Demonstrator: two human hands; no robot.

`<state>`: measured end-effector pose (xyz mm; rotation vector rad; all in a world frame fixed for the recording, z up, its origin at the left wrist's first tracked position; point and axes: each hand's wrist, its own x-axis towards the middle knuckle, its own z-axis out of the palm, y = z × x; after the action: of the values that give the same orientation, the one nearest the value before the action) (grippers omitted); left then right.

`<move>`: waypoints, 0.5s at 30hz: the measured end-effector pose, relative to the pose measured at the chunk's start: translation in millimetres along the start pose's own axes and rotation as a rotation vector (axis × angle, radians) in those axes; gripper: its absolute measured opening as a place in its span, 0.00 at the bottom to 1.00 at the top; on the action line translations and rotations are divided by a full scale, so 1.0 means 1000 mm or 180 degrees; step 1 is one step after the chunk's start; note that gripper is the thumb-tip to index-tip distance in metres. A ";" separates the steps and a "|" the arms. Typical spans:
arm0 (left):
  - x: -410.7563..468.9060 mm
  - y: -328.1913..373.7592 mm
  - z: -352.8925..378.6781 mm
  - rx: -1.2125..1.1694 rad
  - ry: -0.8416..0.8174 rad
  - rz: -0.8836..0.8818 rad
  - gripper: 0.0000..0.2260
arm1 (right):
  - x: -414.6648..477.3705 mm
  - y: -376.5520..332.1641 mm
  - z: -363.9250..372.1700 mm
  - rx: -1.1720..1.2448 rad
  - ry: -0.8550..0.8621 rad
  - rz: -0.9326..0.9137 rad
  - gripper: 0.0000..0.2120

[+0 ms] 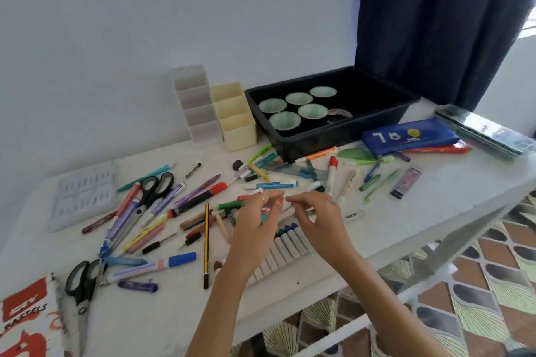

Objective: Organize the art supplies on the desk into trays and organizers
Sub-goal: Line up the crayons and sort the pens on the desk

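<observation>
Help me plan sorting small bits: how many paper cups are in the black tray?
5 paper cups, all in the black tray: back left cup, back middle cup, back right cup, front left cup, front right cup. None appears hidden.

Tray (pixel 342 135) on the desk (pixel 377 220): two organizers (pixel 235 124) just left of it, cups (pixel 312 111) inside — pens (pixel 185 203) scattered before it, pouch (pixel 409 136) to its right.

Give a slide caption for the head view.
Left hand and right hand reach among scattered pens on white desk near black plastic tray.
</observation>
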<state>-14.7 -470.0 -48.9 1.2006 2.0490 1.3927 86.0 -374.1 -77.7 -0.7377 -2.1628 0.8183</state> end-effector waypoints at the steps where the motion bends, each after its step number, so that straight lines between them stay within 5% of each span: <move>1: 0.007 0.005 0.010 0.0002 -0.0022 0.0079 0.11 | 0.002 0.007 -0.008 0.0004 0.0054 0.0056 0.10; 15: 0.118 0.074 0.199 -0.0319 -0.0368 0.0125 0.08 | 0.064 0.157 -0.165 -0.0267 0.0505 0.0927 0.12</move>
<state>92.8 -251.9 -52.2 1.2547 1.8650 1.3925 213.7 -175.1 -73.7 -1.1411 -1.9838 0.7879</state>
